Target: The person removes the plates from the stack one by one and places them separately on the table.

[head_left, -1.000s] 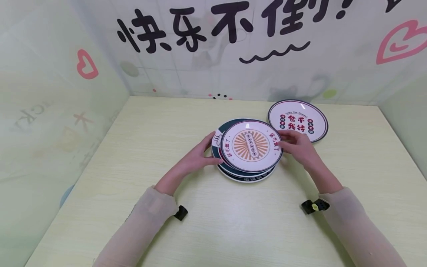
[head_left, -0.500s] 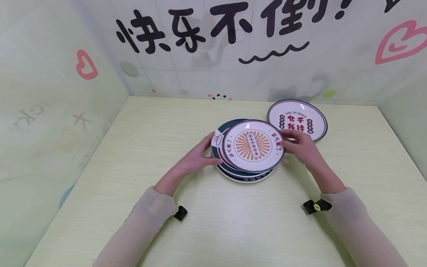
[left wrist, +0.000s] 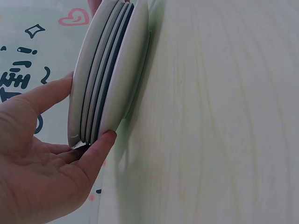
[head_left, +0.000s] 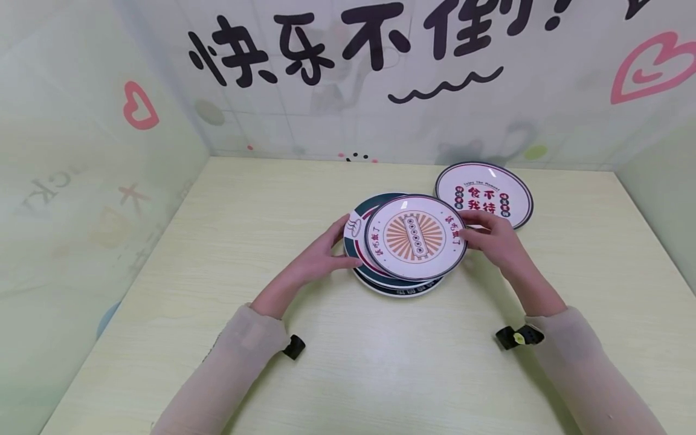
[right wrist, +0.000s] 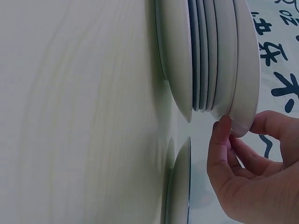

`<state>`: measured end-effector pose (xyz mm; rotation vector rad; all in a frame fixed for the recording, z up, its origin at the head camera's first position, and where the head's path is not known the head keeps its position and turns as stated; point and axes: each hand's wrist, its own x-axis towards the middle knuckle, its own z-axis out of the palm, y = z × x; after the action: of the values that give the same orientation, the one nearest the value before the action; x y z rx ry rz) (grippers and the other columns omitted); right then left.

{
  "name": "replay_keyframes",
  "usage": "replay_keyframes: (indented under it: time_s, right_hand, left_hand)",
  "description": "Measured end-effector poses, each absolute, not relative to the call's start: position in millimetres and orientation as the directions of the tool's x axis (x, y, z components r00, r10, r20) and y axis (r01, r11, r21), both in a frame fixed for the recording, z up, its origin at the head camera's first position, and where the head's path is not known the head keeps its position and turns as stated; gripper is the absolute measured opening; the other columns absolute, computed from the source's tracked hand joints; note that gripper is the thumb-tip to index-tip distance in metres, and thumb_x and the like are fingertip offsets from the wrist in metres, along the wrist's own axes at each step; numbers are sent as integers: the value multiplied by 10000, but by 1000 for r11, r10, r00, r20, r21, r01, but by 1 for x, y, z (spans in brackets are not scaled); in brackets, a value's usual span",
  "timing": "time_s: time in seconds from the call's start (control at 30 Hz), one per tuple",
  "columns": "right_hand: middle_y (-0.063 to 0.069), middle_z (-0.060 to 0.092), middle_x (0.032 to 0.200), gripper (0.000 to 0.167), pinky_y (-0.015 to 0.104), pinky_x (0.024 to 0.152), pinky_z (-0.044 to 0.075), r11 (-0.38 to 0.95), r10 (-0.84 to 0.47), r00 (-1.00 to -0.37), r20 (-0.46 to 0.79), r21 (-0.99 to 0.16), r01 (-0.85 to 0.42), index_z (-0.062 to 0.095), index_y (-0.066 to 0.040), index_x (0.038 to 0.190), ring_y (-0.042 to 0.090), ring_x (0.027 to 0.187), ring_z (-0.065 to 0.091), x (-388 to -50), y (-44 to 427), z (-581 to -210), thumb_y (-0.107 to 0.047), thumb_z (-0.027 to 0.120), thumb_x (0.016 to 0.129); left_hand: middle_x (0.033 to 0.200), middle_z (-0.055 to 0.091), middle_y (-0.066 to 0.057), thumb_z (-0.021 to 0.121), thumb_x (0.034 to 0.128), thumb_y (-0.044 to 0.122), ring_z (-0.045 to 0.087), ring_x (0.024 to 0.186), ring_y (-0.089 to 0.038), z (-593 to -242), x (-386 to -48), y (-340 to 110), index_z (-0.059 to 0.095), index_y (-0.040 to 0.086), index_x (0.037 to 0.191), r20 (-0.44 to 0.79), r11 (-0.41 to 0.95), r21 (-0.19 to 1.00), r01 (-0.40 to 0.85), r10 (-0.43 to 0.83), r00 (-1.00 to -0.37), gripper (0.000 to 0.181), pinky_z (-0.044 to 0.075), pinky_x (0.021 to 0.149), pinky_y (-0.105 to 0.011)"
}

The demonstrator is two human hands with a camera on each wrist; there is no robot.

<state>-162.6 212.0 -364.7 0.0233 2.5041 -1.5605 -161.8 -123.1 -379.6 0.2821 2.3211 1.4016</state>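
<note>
A stack of plates sits mid-table, its top one a white plate [head_left: 415,237] with an orange sunburst and red lettering. My right hand [head_left: 493,240] pinches the right rim of that top plate; in the right wrist view, fingers [right wrist: 223,126] reach beneath the rim. Under it lies a green-bordered plate [head_left: 350,244], exposed along its left side. My left hand [head_left: 321,257] holds the left edge of the stack. In the left wrist view its fingertips [left wrist: 110,136] touch the lowest large plate [left wrist: 128,70], and another digit meets the uppermost visible rim. The lower plates' faces are hidden.
Behind my right hand lies another white plate [head_left: 484,190] with red lettering, near the back wall [head_left: 326,121]. Printed walls stand left, right and behind the pale wooden table [head_left: 391,362]. Both sleeves carry black bands.
The top white plate has slid slightly right and turned a little, moving with my right hand and exposing more of the plate beneath. My left hand stays nearly still.
</note>
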Motion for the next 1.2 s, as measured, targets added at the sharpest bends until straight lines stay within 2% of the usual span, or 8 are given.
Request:
replay_keyframes:
  time_s: [0.13,0.67,0.97,1.2]
  right_hand:
    - [226,501,1432,506,76,766,536,457,-78,-982,-175,-881,121,458,-25,1475,67,1001,558,-163,213,-365,-161,569,1000]
    - [210,500,1376,512,141,764,580,391,-62,-976,-207,-905,167,432,-16,1486,-35,888,581,-162,213,-364,-139,558,1006]
    - [0,537,1150,514,174,773,596,349,-52,-971,-231,-916,200,430,-16,1486,-21,877,591,-161,213,-362,-130,558,1002]
    - [-53,549,1114,527,177,772,596,325,-43,-965,-257,-917,230,421,-43,1499,-10,888,595,-162,214,-364,-166,566,1008]
  left_hand:
    - [1689,154,-16,763,879,208,152,1566,-233,-379,-162,-123,106,192,1617,-242,475,879,-39,375,-895,987,185,1279,-411]
    - [1689,150,-35,767,875,203,145,1567,-249,-380,-163,-124,104,175,1616,-239,472,881,-33,385,-891,995,171,1281,-419]
    - [1687,160,-33,767,873,195,156,1565,-249,-380,-165,-125,110,181,1616,-242,473,880,-36,382,-892,992,177,1279,-422]
    - [1686,164,-20,768,872,201,159,1565,-237,-380,-165,-125,114,191,1616,-243,474,880,-36,382,-892,991,182,1279,-416]
